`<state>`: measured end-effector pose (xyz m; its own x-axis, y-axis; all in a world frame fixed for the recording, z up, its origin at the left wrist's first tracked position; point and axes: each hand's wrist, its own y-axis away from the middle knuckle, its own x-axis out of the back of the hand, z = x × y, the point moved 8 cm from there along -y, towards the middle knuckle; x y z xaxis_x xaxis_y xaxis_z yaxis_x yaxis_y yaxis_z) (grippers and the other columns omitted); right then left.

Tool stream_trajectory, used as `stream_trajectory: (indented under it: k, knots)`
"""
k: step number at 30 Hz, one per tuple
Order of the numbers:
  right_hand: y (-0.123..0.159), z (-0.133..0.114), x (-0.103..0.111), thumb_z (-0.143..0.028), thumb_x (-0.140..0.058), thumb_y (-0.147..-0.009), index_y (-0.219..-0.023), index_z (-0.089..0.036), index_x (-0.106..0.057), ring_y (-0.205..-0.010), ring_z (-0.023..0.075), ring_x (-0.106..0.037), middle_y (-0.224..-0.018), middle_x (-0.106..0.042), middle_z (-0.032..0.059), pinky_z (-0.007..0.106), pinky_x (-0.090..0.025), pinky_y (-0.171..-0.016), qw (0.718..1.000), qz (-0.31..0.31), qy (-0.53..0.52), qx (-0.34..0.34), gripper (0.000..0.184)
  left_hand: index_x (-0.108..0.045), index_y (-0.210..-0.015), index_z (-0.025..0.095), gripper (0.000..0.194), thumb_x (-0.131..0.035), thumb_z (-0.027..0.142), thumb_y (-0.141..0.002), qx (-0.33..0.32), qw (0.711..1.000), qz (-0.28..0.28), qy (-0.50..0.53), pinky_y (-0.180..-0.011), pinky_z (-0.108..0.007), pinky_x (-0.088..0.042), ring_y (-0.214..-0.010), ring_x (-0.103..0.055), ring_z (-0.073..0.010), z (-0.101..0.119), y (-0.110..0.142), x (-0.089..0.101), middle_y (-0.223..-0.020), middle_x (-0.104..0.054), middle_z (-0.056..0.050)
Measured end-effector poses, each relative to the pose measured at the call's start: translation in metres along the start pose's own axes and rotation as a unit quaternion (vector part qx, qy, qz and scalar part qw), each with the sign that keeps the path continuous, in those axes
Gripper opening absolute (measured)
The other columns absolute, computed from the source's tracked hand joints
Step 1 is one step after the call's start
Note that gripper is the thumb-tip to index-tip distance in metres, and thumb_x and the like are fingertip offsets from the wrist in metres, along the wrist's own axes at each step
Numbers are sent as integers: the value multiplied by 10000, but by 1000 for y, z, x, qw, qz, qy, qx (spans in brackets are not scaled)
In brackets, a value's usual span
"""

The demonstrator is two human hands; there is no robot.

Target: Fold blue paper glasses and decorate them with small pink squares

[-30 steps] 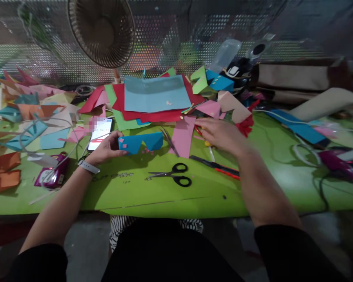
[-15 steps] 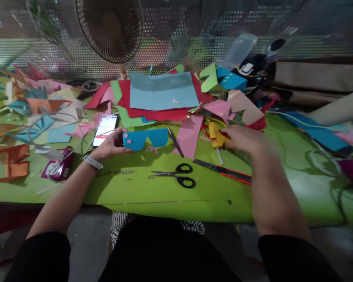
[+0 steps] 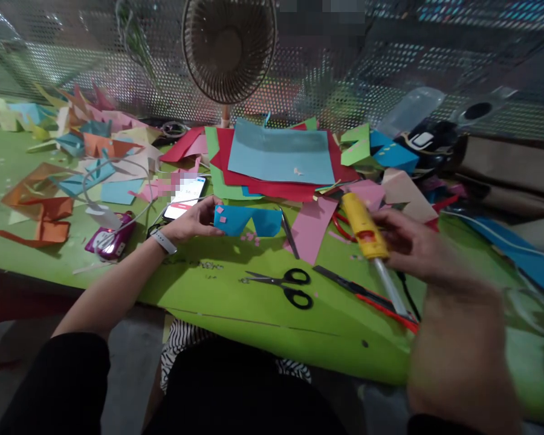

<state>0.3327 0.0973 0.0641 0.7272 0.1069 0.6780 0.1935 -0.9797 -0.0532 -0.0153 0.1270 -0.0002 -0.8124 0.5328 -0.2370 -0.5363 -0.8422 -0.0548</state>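
Pinching the left end of the blue paper piece, the left hand covers that end's outer edge with its fingertips; whether the paper's lower edge touches the green table is hard to tell. The right hand is closed around the right side of a yellow glue gun, hiding part of its body. Motion blurs this hand and its forearm, and the gun's nozzle is hard to make out. Blurred blocks mask part of the phone beyond the left hand, and the pale glue stick partly hides the near end of the red-and-black cutter.

The blue paper is left of the slim dark tool and on the far side of the scissors. Its long axis runs left to right, with its notch opening toward the near side. The glue gun's long axis slants from far left to near right, the stick jutting from its near end.
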Motion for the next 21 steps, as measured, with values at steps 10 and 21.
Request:
stream_trajectory:
  k: [10, 21]
  knots:
    - [-2, -66, -110, -489, -686, -835, -995, -215, -691, -530, 125, -595, -746, -694, 25, 227, -495, -444, 926, -145, -350, -2, 317, -507, -966, 201, 554, -894, 119, -579, -13, 1000, 7, 10, -658, -219, -516, -717, -592, -97, 2, -1, -1, -839, -555, 44]
    - [-16, -79, -130, -432, -800, -747, -836, -215, -681, -604, 137, -649, -775, -700, -1, 281, -588, -561, 936, -24, -352, 16, 263, -504, -963, 200, 516, -876, 108, -617, -23, 1000, 11, 8, -649, -206, -511, -715, -589, -94, 4, 0, -10, -821, -564, 41]
